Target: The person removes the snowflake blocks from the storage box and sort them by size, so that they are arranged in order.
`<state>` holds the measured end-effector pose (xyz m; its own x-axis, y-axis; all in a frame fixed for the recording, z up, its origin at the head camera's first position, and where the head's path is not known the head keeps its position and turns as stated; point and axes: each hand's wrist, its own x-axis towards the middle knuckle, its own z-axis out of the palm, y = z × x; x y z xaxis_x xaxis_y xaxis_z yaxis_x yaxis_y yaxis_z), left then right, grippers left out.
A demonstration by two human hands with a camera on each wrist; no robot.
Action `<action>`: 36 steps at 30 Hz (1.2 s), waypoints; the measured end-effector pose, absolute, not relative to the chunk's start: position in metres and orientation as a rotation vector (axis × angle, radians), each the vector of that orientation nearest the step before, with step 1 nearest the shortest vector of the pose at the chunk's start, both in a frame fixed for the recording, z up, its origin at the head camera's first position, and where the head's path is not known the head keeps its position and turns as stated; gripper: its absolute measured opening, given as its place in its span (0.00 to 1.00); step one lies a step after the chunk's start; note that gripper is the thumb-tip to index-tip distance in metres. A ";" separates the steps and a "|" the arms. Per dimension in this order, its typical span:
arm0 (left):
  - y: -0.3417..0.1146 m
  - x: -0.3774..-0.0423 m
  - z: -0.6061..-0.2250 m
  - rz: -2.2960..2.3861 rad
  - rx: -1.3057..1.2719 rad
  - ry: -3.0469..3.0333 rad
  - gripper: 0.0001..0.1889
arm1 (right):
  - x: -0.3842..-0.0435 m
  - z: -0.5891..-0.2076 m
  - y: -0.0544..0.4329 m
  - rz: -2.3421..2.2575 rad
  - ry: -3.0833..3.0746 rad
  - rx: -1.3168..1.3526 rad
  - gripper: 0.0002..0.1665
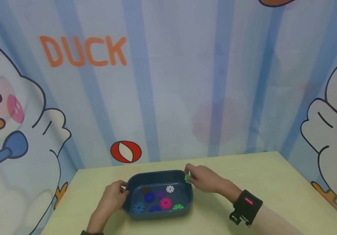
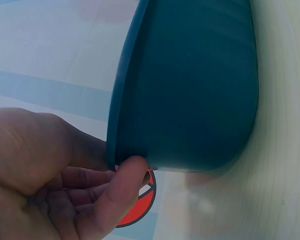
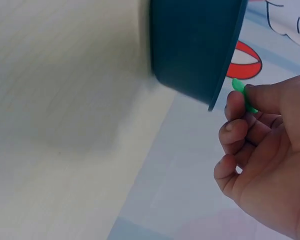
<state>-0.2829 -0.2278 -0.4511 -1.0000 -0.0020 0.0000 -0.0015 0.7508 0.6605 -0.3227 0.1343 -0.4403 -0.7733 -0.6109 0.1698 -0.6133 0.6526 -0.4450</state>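
Note:
A dark blue-green plastic basin stands on the table with several notched, flower-shaped plastic discs inside. Among them are a pink disc, a white disc, a light blue disc and a green disc partly hidden by the near wall. My left hand grips the basin's left rim, thumb and fingers on either side of it in the left wrist view. Over the far right corner, my right hand pinches another green disc between thumb and forefinger, close beside the rim.
The pale yellow table extends on both sides of the basin. Behind it hangs a blue-striped curtain with duck drawings and a red-and-white ball print. A black wrist strap is on the right forearm.

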 end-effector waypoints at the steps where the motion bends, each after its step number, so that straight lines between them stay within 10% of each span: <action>1: -0.227 -0.283 -0.451 -1.109 0.002 -2.941 0.17 | -0.323 -0.441 0.137 0.791 -2.855 1.043 0.03; 36: -0.226 -0.284 -0.451 -1.145 0.029 -2.941 0.17 | -0.331 -0.483 0.182 0.819 -2.957 0.941 0.05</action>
